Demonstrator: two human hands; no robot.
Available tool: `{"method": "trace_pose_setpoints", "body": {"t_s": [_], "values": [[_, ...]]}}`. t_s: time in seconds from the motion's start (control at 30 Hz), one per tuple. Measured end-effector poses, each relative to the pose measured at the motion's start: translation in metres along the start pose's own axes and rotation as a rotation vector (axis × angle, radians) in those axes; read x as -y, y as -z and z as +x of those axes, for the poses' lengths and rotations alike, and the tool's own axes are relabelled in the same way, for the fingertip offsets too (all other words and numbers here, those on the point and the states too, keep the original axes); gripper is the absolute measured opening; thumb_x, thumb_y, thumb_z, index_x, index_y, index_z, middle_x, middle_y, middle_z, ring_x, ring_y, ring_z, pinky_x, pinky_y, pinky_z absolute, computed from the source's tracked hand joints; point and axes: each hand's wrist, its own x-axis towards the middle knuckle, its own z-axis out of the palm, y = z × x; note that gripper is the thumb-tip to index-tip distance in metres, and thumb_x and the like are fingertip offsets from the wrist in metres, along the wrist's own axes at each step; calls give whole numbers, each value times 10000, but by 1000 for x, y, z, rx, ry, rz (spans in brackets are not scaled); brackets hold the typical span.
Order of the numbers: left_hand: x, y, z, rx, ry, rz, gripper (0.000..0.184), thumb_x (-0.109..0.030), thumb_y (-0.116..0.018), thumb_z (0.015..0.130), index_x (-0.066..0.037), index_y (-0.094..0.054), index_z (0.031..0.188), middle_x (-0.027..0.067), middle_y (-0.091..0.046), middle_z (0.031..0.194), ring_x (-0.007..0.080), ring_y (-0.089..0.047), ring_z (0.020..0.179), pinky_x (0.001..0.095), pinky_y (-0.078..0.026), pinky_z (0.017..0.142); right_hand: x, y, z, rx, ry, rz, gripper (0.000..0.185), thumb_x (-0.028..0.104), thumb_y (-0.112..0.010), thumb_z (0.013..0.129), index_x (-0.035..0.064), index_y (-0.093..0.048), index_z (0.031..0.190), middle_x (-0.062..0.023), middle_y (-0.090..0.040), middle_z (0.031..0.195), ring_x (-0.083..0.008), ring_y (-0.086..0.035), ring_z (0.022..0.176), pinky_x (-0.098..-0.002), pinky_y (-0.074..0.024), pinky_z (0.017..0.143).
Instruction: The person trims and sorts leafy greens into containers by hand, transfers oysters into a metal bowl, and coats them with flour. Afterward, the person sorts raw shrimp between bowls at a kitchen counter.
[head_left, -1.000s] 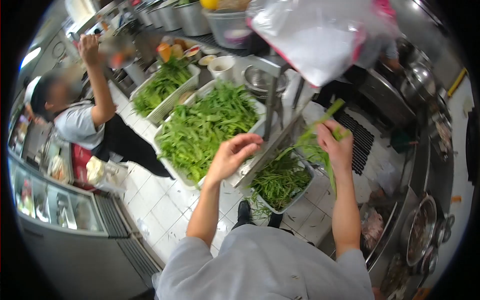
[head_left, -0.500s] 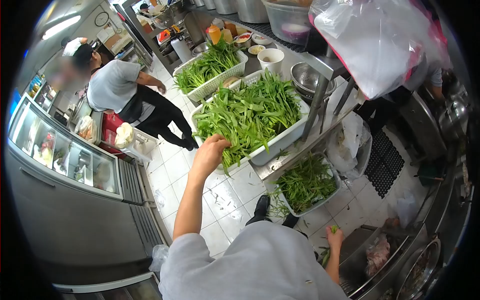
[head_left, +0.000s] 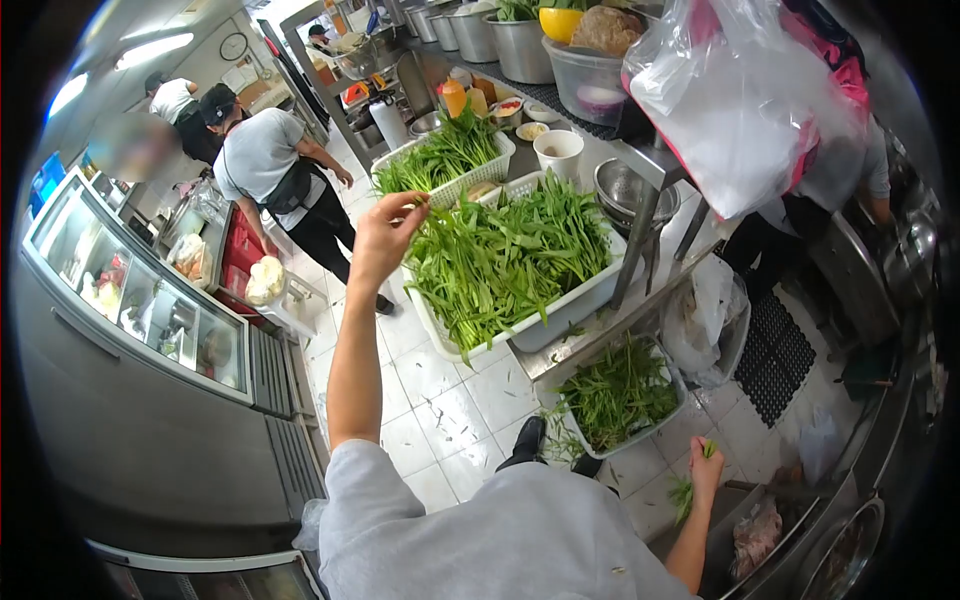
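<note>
My left hand [head_left: 388,238] is raised at the near left edge of a white tray [head_left: 585,283] heaped with long-leaved water spinach [head_left: 510,255]. Its thumb and fingertips are pinched together against the green background, so what lies between them is hard to make out. Low on the right, my right hand [head_left: 706,468] is closed around a small bunch of green stems [head_left: 682,496], whose leaves hang below the fist. On the floor by my shoes, a grey tub [head_left: 650,430] holds more cut greens [head_left: 615,395].
A white basket [head_left: 490,172] of greens stands behind the tray, beside a white cup [head_left: 558,153] and metal colanders [head_left: 630,190]. A plastic bag [head_left: 715,110] hangs at upper right. One co-worker [head_left: 270,165] stands near the glass-front fridge [head_left: 140,290]; others are farther off.
My left hand has lifted from the greens to the tray's far left side. My right hand, still gripping stems, has moved up and outward. The co-worker at left has turned and reaches down.
</note>
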Motion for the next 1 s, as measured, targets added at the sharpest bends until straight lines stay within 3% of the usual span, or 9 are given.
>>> {"method": "trace_pose_setpoints", "body": {"t_s": [0.13,0.33,0.43,0.53,0.6,0.77,0.87,0.93,1.0], "values": [[-14,26,29,-70,-33,-163,200,-130,-650,900,-30,-682,1070,34,-694,880,71,-630,794,226,-495,708,39,-17,6,35,95,46,202,142,-624,902,-36,-681,980,12,-517,561,-60,-452,486,-228,-333,447],[-47,19,29,-288,-230,-494,199,-67,-609,919,-22,-662,1105,65,-686,963,96,-632,868,236,-497,793,81,-40,6,102,183,115,188,125,-621,902,-36,-684,976,17,-531,580,-51,-458,501,-222,-340,459],[-30,-35,14,22,-120,-198,215,-108,-628,906,-80,-680,1113,66,-633,1173,162,-602,1050,303,-516,863,85,-46,4,121,174,100,190,128,-626,898,-35,-687,973,15,-542,587,-52,-468,509,-223,-348,467],[-2,-67,10,-3,-20,-121,209,-146,-619,924,-66,-685,1106,70,-668,1058,132,-607,1003,266,-502,874,81,-47,-4,116,146,27,195,136,-636,891,-31,-691,976,11,-553,593,-55,-479,518,-227,-358,475],[3,-63,19,1,119,-337,229,-147,-601,937,-28,-665,1122,81,-679,1000,139,-629,946,285,-516,857,81,-48,-4,109,145,1,199,140,-642,886,-28,-692,980,9,-559,597,-57,-485,523,-229,-365,481],[-17,-48,33,-94,15,-481,244,-124,-588,946,10,-617,1147,94,-677,983,150,-653,931,270,-526,833,97,-45,-4,95,176,-5,209,144,-652,878,-28,-694,990,11,-561,598,-57,-488,526,-231,-375,489],[-39,-38,29,-112,13,-614,231,-118,-593,942,22,-613,1125,86,-677,954,137,-658,892,269,-543,813,140,-45,-9,74,252,35,195,125,-658,874,-28,-695,990,10,-566,612,-57,-499,542,-236,-389,500],[-51,-39,22,0,2,-659,233,-112,-595,940,25,-608,1127,73,-669,922,140,-659,882,263,-542,803,192,-49,-22,8,347,35,166,83,-649,876,-25,-697,992,1,-607,668,-55,-525,585,-241,-407,513],[-66,-49,11,146,-1,-668,234,-106,-594,939,29,-605,1130,68,-664,904,143,-660,876,263,-543,795,242,-54,-32,0,739,80,156,36,-652,860,-11,-700,1001,-33,-649,731,-76,-555,620,-245,-420,533]]}}
